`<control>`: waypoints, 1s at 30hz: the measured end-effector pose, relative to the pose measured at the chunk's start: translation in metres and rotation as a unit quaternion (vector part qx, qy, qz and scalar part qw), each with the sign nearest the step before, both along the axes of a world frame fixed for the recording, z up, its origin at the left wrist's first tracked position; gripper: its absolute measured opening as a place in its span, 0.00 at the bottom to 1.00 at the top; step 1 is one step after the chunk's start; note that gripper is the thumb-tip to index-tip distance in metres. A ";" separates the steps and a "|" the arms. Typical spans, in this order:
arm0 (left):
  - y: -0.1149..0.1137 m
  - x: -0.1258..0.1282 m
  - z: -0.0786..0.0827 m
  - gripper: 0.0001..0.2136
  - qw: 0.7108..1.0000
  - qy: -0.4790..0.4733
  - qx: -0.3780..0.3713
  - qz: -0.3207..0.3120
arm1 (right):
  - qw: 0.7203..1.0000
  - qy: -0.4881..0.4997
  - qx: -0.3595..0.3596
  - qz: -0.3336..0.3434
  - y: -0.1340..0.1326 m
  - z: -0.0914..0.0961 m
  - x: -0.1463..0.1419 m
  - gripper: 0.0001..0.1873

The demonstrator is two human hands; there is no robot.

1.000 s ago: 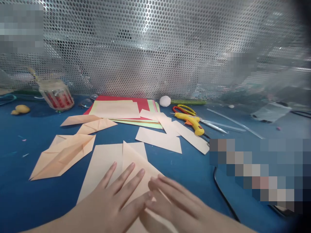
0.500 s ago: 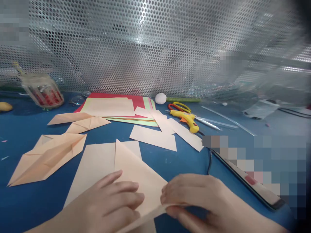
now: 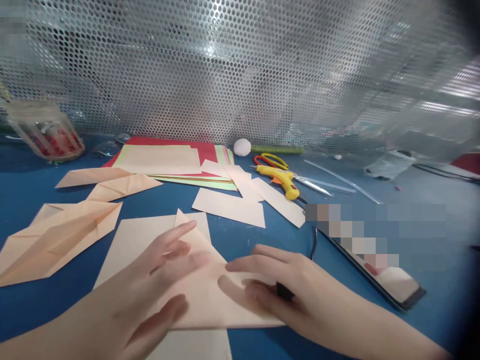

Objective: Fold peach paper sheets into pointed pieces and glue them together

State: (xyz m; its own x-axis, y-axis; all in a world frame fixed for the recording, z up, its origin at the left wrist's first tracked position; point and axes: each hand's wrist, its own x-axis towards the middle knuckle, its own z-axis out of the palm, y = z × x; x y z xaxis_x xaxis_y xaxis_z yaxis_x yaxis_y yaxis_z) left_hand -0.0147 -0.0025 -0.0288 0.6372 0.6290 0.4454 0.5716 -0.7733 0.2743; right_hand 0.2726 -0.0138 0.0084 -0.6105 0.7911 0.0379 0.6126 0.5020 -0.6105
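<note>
A folded sheet of peach paper (image 3: 210,300) lies partly over a flat pale sheet (image 3: 138,235) at the front of the table. My left hand (image 3: 157,280) is over the left part of the folded paper, fingers apart and slightly blurred, with nothing held. On the right part of that paper, my right hand (image 3: 288,285) rests with bent fingers; its thumb and forefinger are apart. The paper's right end is hidden beneath this hand. Several folded peach pieces (image 3: 60,240) lie to the left.
Behind the hands are a stack of coloured paper (image 3: 157,160), loose paper strips (image 3: 228,207), a yellow glue gun (image 3: 279,177), scissors (image 3: 315,185) and a white ball (image 3: 242,147). A glass jar (image 3: 47,132) stands far left. A phone-like slab (image 3: 401,287) lies right; perforated metal (image 3: 187,75) rises behind.
The folded paper's near edge has come down flat. My right hand has gone from pinching that edge to resting on the paper. My left hand's fingers have lifted and spread.
</note>
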 end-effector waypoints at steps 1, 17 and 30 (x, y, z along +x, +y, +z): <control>0.003 -0.001 0.000 0.21 0.999 0.006 -0.001 -0.039 | 1.000 -0.003 -0.001 0.019 0.000 0.002 0.000 0.20; 0.008 -0.008 -0.006 0.25 0.993 0.107 -0.008 -0.040 | 0.990 0.095 -0.104 -0.001 0.013 0.002 0.015 0.18; 0.002 -0.009 -0.003 0.26 0.994 0.106 -0.009 0.015 | 0.985 0.130 -0.109 0.036 0.017 0.006 0.014 0.12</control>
State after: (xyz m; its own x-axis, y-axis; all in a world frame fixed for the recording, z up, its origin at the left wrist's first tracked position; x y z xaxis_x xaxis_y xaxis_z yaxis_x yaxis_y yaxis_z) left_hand -0.0233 0.0000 -0.0321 0.6964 0.6555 0.2922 0.6406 -0.7513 0.1588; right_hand 0.2868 0.0036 0.0146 -0.6579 0.7522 0.0354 0.3878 0.3788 -0.8403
